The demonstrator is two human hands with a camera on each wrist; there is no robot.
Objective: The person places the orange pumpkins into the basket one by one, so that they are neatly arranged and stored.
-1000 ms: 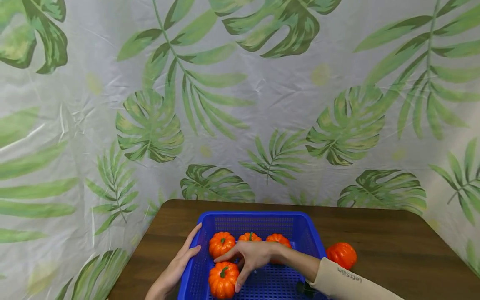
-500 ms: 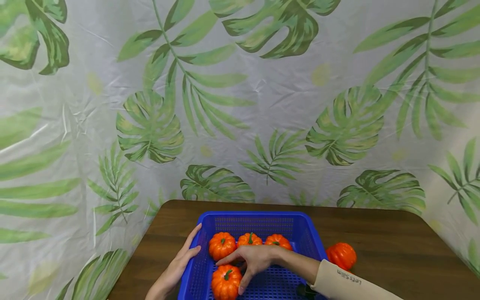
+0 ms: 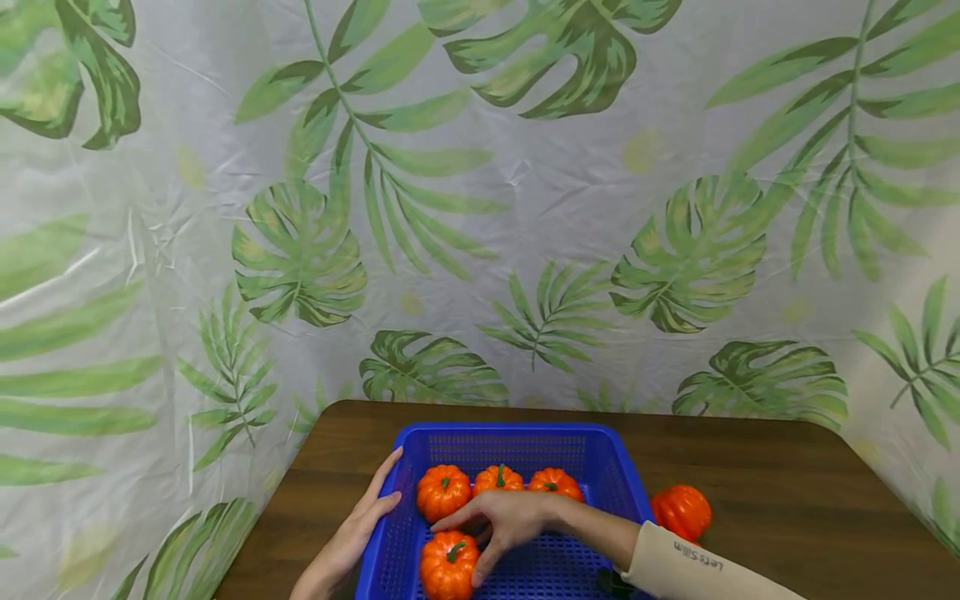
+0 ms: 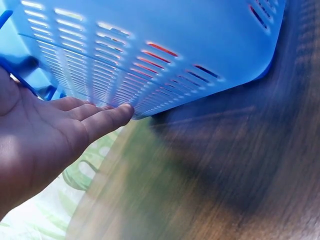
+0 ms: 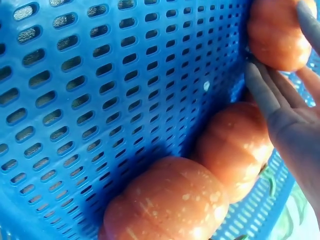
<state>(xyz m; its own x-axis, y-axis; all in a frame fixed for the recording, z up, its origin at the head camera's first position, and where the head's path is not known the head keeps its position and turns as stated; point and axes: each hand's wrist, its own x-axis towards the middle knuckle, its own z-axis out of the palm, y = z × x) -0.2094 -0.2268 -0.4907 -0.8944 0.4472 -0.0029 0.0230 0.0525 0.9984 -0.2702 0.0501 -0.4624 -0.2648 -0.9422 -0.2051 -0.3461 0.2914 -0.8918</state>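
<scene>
Orange pumpkin (image 3: 447,568) pinched by right hand (image 3: 512,518); left hand (image 3: 356,527), fingers straight, against blue basket (image 3: 510,427); three more pumpkins (image 3: 443,493) beyond right fingers.

Glossy, ribbed orange pumpkin (image 3: 444,570), green stem uppermost, gripped between right hand's (image 3: 508,518) thumb and fingers inside near-left part of blue perforated basket (image 3: 517,428). Basket upright; left hand (image 3: 351,531) touches its left side.

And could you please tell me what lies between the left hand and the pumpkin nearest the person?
The blue basket's left wall, as the head view shows.
</scene>
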